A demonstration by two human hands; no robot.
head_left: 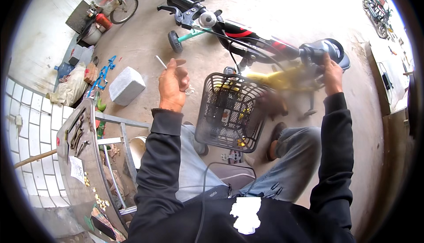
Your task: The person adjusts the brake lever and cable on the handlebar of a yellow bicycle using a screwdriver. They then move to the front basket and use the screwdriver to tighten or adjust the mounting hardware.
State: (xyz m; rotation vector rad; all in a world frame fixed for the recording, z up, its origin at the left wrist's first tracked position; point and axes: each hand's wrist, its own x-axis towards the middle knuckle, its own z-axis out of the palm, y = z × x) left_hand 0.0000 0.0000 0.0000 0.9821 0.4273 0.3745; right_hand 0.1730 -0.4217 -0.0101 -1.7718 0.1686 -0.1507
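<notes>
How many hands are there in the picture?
2. The left hand is up front, holding a thin white stick; the right hand is on the black handlebar. I see no others.

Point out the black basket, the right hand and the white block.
Black basket (229,146), head view: near rim.
Right hand (333,74), head view: middle of hand.
White block (127,86), head view: central part.
</notes>
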